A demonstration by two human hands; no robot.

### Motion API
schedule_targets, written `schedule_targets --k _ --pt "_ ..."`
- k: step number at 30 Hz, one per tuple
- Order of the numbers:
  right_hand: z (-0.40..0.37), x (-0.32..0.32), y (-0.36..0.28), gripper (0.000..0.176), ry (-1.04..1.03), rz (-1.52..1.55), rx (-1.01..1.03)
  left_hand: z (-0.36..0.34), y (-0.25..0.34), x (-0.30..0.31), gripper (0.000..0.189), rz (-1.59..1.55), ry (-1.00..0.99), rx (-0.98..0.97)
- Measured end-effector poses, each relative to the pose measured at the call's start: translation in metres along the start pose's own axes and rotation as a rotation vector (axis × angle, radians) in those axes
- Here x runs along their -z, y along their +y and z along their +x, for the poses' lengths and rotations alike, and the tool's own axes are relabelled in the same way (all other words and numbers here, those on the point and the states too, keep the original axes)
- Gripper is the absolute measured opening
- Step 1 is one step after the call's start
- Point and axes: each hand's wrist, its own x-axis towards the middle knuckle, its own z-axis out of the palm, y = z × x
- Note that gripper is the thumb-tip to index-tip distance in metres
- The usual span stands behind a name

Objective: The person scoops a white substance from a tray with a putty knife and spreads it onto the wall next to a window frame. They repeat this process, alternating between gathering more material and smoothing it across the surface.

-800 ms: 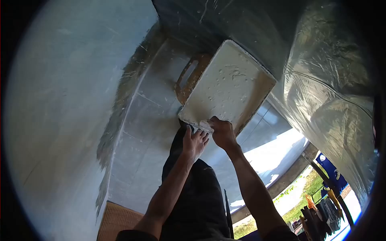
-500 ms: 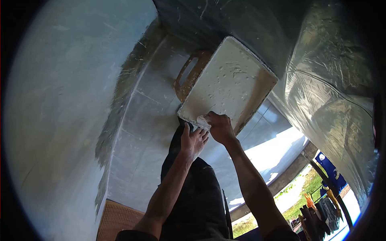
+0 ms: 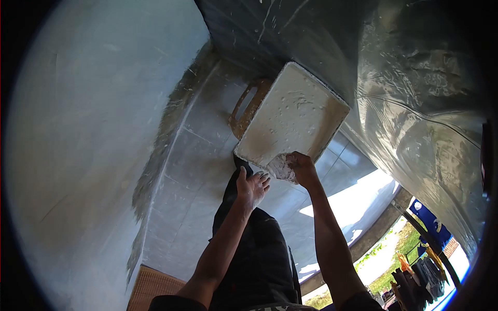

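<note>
A crumpled whitish rag [image 3: 280,167] hangs from my right hand [image 3: 302,167], whose fingers are closed on its edge. It overlaps the near rim of a rectangular tray [image 3: 255,162] that holds a milky white liquid [image 3: 295,111]. My left hand [image 3: 252,188] is open just left of the rag, palm up with fingers spread and white smears on the skin. Under the tray, a brown stool [image 3: 239,116] with a slotted handle hole partly shows.
A pale wall [image 3: 93,129] with a rough grey strip along its base rises on the left. Grey floor tiles [image 3: 187,181] lie below. Dark plastic sheeting [image 3: 415,103] hangs at the right, and a woven mat [image 3: 153,287] is at the lower left.
My right hand has drawn the rag toward the right, and more of the rag now hangs spread out. My left hand is slightly lower, fingers apart from the rag. The view has shifted a little.
</note>
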Motion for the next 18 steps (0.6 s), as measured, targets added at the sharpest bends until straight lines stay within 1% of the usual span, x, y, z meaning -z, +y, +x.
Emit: schedule_targets --k 2,3,5,6,7,9,10,11,12,13,14,15,16,17,18 --pt "-0.017 0.011 0.005 0.029 0.03 0.141 -0.015 -0.015 -0.004 -0.005 0.104 0.019 -0.006 -0.006" --pt "-0.026 0.016 0.005 0.029 0.045 0.134 0.0 -0.023 -0.006 -0.008 0.104 0.03 0.002 -0.002" --pt "-0.044 0.024 0.003 0.03 0.018 0.484 -0.186 -0.038 -0.011 -0.012 0.104 0.048 -0.041 -0.009" --pt "-0.057 0.028 -0.013 0.032 0.041 0.573 -0.166 -0.046 -0.013 -0.014 0.107 0.076 -0.053 -0.008" --pt "-0.065 0.03 -0.013 0.032 0.046 0.57 -0.136 -0.054 -0.015 -0.015 0.11 0.106 -0.065 -0.01" --pt "-0.08 0.03 -0.009 0.035 -0.001 0.951 -0.041 -0.069 -0.015 -0.015 0.106 0.129 -0.134 -0.019" --pt "-0.09 0.029 -0.017 0.04 0.037 0.818 -0.062 -0.082 -0.016 -0.02 0.103 0.176 -0.168 -0.029" --pt "-0.102 0.027 -0.025 0.04 0.037 0.814 -0.026 -0.095 -0.017 -0.024 0.101 0.223 -0.204 -0.04" --pt "-0.114 0.026 -0.037 0.044 0.073 0.636 0.077 -0.108 -0.017 -0.028 0.093 0.204 -0.209 -0.048" --pt "-0.125 0.024 -0.046 0.049 0.114 0.458 0.18 -0.119 -0.016 -0.031 0.093 0.217 -0.238 -0.075" --pt "-0.128 0.018 -0.047 0.057 0.049 0.938 0.112 -0.131 -0.015 -0.032 0.091 0.245 -0.262 -0.094" --pt "-0.136 0.015 -0.059 0.057 0.04 0.935 0.159 -0.143 -0.014 -0.033 0.089 0.274 -0.284 -0.116" --pt "-0.147 0.009 -0.073 0.058 0.029 1.094 0.19 -0.156 -0.016 -0.033 0.083 0.248 -0.262 -0.162" --pt "-0.161 0.002 -0.086 0.06 0.008 1.254 0.214 -0.171 -0.018 -0.03 0.083 0.259 -0.283 -0.194" --pt "-0.172 -0.005 -0.097 0.06 0.016 1.272 0.225 -0.186 -0.019 -0.026 0.081 0.237 -0.299 -0.212"
